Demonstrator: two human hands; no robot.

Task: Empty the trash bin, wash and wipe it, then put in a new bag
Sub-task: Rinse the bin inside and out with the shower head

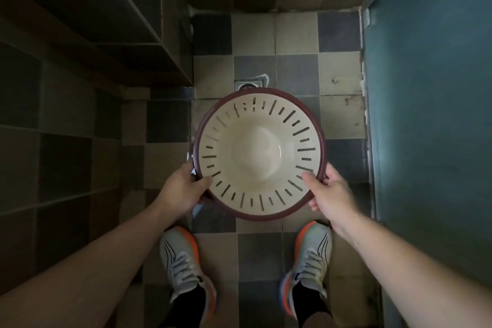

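Both forearms enter from the lower corners and meet at the bin (259,153), which is held above the floor (295,37) between the two hands. Left hand (183,189) grips the near-left part of the rim, thumb lying over the rim onto the inner wall, remaining fingers curled under the outside. Right hand (326,194) grips the near-right part of the rim in like manner, thumb inside, fingers wrapped below. Bin is round, seen from directly above with its mouth facing up; inner surface is cream, rim is dark red. Narrow slots of alternating length radiate around the upper inner wall. Inside shows no bag and no visible contents; the bottom carries a glossy highlight, and whether that is water cannot be told. Beneath the bin, two grey shoes with orange trim stand apart on the floor, left shoe (183,266) and right shoe (308,263), both toes pointing forward. Floor is checkered tile in dark and beige squares. Drain (249,84), square and metallic, sits in the floor just beyond the far edge of the bin, partly hidden by it. Blue panel (431,88) runs along the right side. Tiled wall (66,128) rises on the left, dim.
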